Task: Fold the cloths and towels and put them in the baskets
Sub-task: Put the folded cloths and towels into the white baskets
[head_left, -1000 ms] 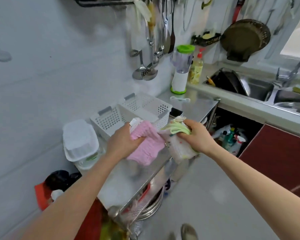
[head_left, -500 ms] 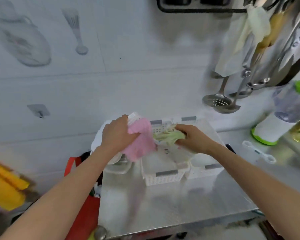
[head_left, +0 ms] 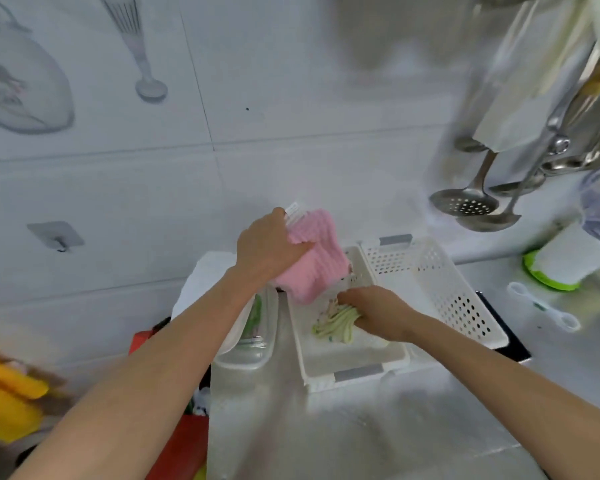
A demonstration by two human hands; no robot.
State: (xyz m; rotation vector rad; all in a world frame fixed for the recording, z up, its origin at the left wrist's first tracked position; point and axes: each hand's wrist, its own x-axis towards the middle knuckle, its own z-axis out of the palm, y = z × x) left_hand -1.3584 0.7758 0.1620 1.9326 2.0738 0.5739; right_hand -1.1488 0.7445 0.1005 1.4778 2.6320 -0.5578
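Nearest the front edge of the steel countertop (head_left: pixel 378 438) nothing lies, so both forearms reach over bare metal w/o obstruction; further back, toward the wall edge, sits the white perforated plastic basket with grey handles (head_left: pixel 355 370), long side running front-to-back; right hand (head_left: pixel 378 311) is down inside it, fingers curled shut round a folded bundle of pale green-and-white cloths (head_left: pixel 336 323), pressing it onto the basket floor, probably to seat the stack flat before letting go; left hand (head_left: pixel 269 247) is held higher, above the basket's far-left corner, closed on a folded pink ribbed towel (head_left: pixel 314 263) w/ a white tag at the top; the towel hangs clear of the basket, likely kept up & aside so the green bundle goes in first, pink next; a second white perforated basket (head_left: pixel 430 289) rests tilted against the first one's right rim, looks empty, poss. meant for the pink towel; just left of the first basket a clear plastic lidded container (head_left: pixel 253 337) stands touching or nearly so, which narrows room for the left wrist; at the right edge, a white scissor-like tool (head_left: pixel 542 306) & a green-based blender (head_left: pixel 565 265), well apart; steel ladles (head_left: pixel 471 202) hang on the wall beyond, not in the way.
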